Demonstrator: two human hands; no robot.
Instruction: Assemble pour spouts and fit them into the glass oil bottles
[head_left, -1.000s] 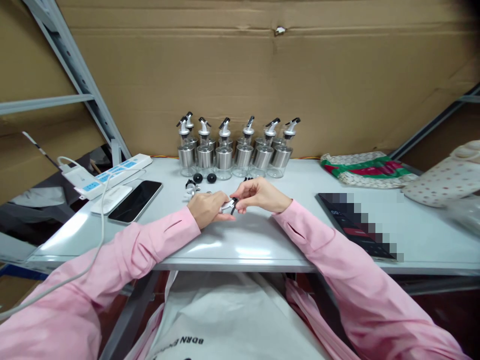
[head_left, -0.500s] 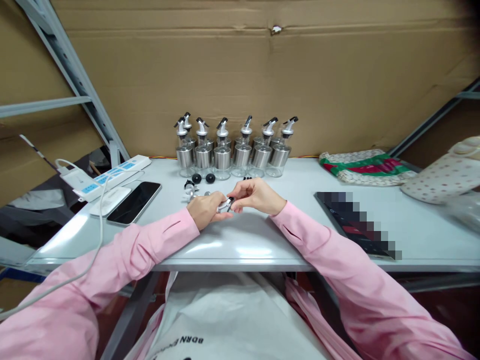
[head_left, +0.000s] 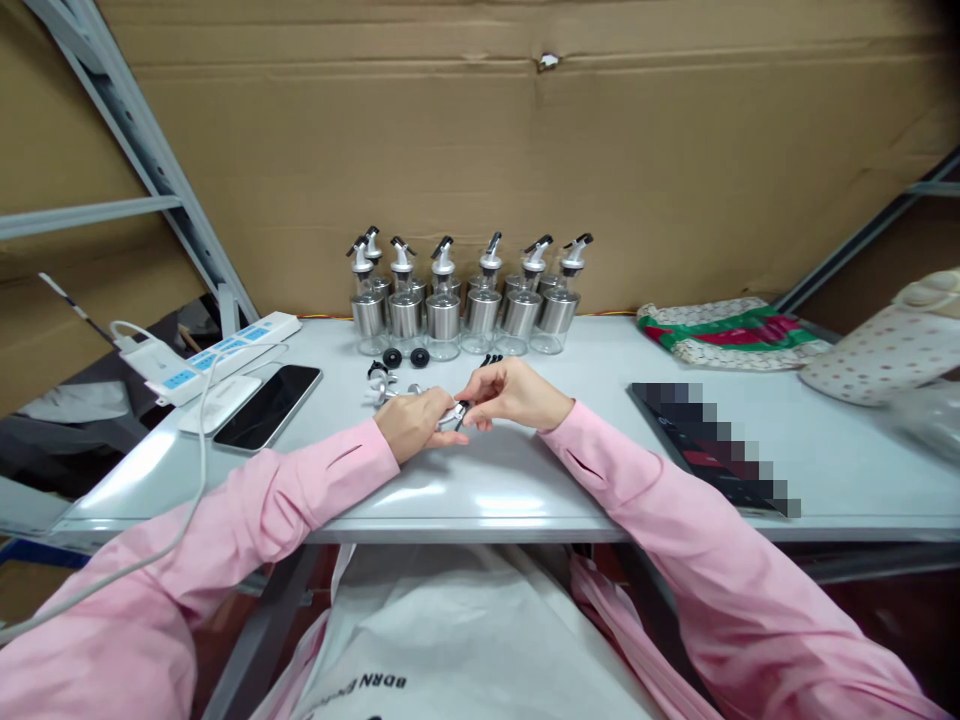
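Observation:
Low over the table's middle, my left hand (head_left: 411, 420) is closed around a silver pourer spout (head_left: 451, 415), its tip poking out past the thumb. My right hand (head_left: 517, 393) pinches a small black lever (head_left: 463, 407) at that tip; fingers partly hide the join. Loose silver pourer parts (head_left: 382, 388) lie just behind my left hand, with two black round stoppers (head_left: 406, 357) beyond them. Several small black levers (head_left: 491, 360) rest behind my right hand. Further back stand several glass oil bottles (head_left: 444, 320) with steel sleeves, the front ones topped by silver pourers with black levers.
On the left are a phone (head_left: 268, 407), a white charger (head_left: 217, 402) and a power strip (head_left: 225, 355); its cable crosses my left sleeve. To the right lie a dark tablet-like item (head_left: 675, 430), partly pixelated, and a patterned cloth (head_left: 735, 335). Cardboard (head_left: 480, 150) walls the back.
Both hands stay together at nearly the same spot, fingers shifting slightly on the spout and lever. The whole view has moved a little; nothing else differs.

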